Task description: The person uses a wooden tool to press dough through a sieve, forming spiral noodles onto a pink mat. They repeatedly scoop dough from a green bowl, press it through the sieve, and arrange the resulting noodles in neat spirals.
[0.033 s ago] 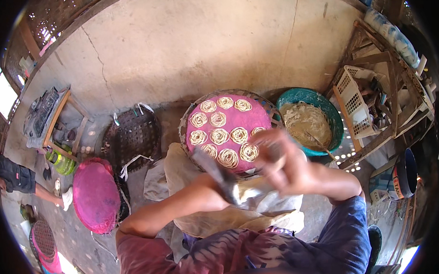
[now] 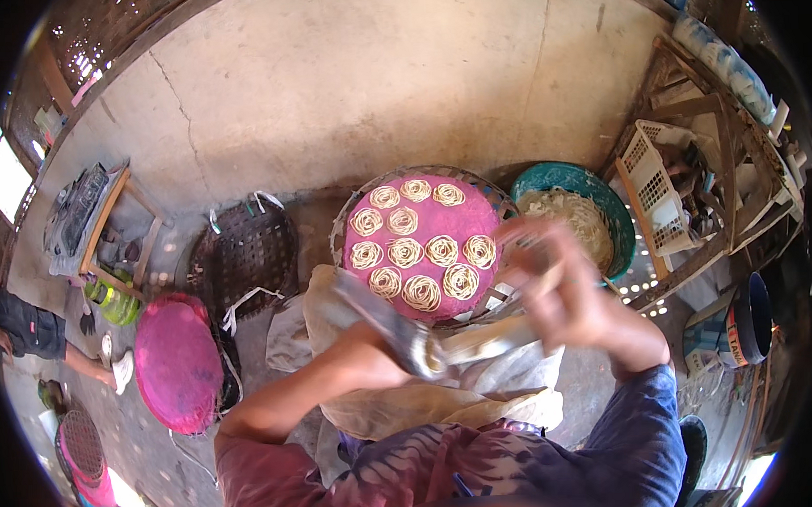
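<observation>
My left hand [image 2: 374, 355] is closed around a shiny grey metal tool [image 2: 393, 330], which looks like a hand press with a long arm and a round end; motion smears it. A pale metallic bar [image 2: 489, 340] runs from that round end toward my right hand [image 2: 559, 288]. My right hand is raised with bent fingers, too blurred to show whether it grips anything. Just beyond both hands, a pink cloth [image 2: 445, 218] covers a round woven basket [image 2: 340, 222]. On it lie several rosettes of thin pale dough strands [image 2: 406, 253], in uneven rows with a gap at the upper right.
A green tub [image 2: 621, 224] of pale dough [image 2: 570, 216] stands right of the basket. Left are a dark woven basket [image 2: 245, 255] and a pink-covered round one [image 2: 177, 362]. A white crate [image 2: 659, 187] rests at right. Another person's leg [image 2: 88, 361] shows far left.
My right hand has shifted right, uncovering the rosette at the cloth's right edge. The metal tool in my left hand has swung slightly left, and the pale bar shows more plainly.
</observation>
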### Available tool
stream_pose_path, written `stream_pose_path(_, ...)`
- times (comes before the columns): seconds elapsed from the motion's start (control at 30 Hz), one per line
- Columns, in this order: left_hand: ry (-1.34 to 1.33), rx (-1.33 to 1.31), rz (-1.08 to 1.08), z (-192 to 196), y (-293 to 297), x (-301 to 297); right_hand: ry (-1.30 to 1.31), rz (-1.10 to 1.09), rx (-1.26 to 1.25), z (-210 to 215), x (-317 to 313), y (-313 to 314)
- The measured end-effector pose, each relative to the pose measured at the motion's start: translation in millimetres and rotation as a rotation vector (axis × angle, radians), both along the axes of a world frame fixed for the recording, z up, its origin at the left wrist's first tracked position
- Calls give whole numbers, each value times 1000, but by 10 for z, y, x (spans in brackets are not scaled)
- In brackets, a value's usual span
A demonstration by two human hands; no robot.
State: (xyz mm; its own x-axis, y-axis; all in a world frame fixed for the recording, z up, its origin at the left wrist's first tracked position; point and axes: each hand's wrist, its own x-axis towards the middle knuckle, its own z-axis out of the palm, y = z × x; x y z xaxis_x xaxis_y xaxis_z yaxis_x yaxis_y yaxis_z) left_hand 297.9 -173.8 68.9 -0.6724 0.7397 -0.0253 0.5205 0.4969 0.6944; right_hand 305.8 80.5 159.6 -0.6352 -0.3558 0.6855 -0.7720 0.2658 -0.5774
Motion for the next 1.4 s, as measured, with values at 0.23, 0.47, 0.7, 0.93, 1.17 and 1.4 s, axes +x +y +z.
stream_pose_path(0.23,-361,1352,382,-175,365,-505,86,-141,-1450,-270,-501,716)
stream_pose_path(0.47,98,1550,170,480,184,-1258,-571,-635,-415,-1970,-1114,835)
stream_pose_path(0.7,1064,470,433,547,3,-1520,-878,-1258,1229,-2957,-1098,2949)
stream_pose_path(0.93,1275,73,204,377,265,-1880,-707,-1162,1338,-2696,-1223,3354)
stream_pose_path(1.17,1234,107,215,244,407,-1875,-720,-917,1156,-3001,-1351,3170)
stream_pose_path(1.4,1173,116,204,187,462,-1861,-801,-942,1028,-2538,-971,2825)
